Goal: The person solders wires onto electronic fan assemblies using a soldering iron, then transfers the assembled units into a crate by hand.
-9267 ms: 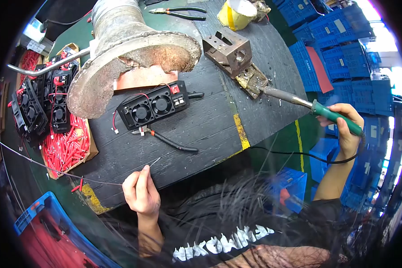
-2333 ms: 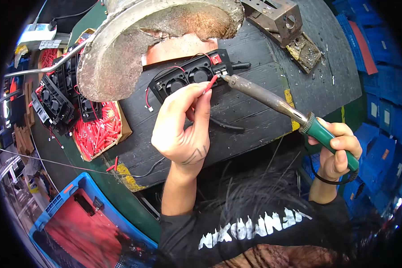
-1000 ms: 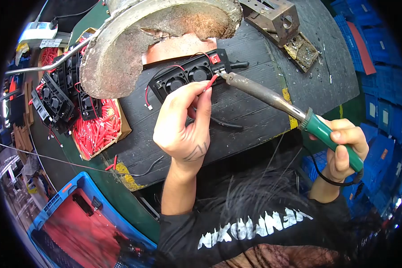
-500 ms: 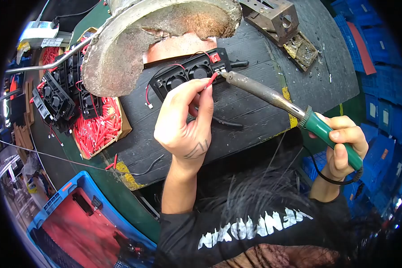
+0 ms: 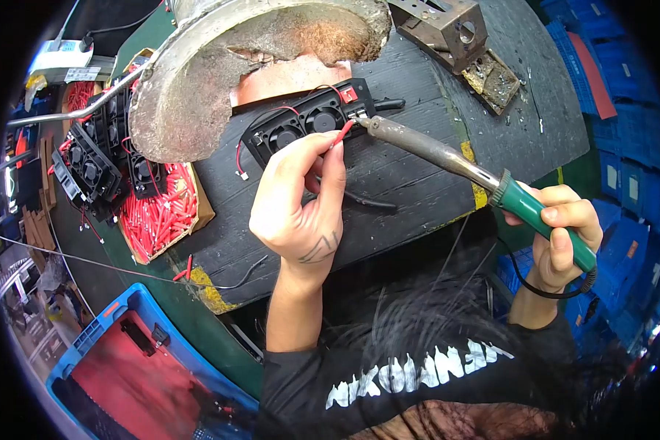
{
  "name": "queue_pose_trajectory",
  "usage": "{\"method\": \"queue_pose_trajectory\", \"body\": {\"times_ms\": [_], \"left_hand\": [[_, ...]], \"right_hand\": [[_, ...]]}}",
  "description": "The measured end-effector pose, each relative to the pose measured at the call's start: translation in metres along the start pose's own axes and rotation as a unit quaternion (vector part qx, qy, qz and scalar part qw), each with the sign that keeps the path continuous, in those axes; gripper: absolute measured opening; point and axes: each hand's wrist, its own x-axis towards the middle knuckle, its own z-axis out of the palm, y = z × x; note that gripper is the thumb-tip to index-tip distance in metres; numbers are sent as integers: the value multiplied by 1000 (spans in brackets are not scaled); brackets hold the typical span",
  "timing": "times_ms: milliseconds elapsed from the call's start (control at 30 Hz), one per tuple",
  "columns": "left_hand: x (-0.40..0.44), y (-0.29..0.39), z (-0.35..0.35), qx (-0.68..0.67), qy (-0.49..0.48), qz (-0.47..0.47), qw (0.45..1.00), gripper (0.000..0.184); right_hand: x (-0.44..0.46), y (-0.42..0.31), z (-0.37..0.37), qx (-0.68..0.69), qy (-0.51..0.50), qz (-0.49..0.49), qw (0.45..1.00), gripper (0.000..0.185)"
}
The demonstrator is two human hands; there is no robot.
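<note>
Between thumb and fingertips, my left hand [image 5: 301, 198] pinches a short red wire [image 5: 342, 133]. Its far end meets the right end of a black twin-fan housing [image 5: 286, 137], by small metal contacts. My right hand [image 5: 557, 231] is wrapped round the green handle of a soldering iron [image 5: 447, 159], whose tip touches or nearly touches the same contacts. A red switch [image 5: 349, 95] sits on the housing above that spot, with a thin red wire looping off it. Whether solder has melted at the tip is too small to tell.
A rough metal hood [image 5: 191, 95] hangs over the bench's back. To the left, a carton of red pieces [image 5: 158, 216] stands beside more fan housings [image 5: 88, 165]. A metal iron stand [image 5: 455, 37] is at back right. A blue bin [image 5: 99, 323] sits lower left.
The view has shifted slightly, moving most things a little to the left. Both hands keep their grips, and the iron's tip stays at the same end of the housing.
</note>
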Motion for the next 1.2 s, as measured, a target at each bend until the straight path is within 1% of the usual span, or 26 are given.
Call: {"method": "queue_pose_trajectory", "body": {"times_ms": [400,467,500,567,667,733,833,900,1067,1200], "left_hand": [[0,0,2,8,-2,1,1000,17],[0,-1,3,14,-3,3,1000,17],[0,-1,4,1,-4,-11,1000,16],[0,-2,4,-10,-4,-22,1000,16],[0,-2,5,-48,-1,-73,996,15],[4,0,4,-69,-8,-83,994,14],[6,0,1,-66,-26,-79,994,14],[8,-1,-1,-73,-35,-72,994,15],[9,-3,-3,-82,-48,-61,994,16],[12,0,-4,-48,-70,-39,996,14]], "right_hand": [[-3,5,3,21,21,4,1000,18],[-5,6,1,16,11,11,1000,20],[-6,6,0,10,0,19,1000,23],[-7,7,0,17,3,20,1000,24],[-9,7,0,24,10,30,999,25],[-10,8,1,24,15,36,999,26],[-11,8,4,41,30,47,998,27],[-11,7,8,71,64,51,994,22],[-15,10,9,89,79,66,991,23],[-21,16,12,113,97,77,986,25]]}}
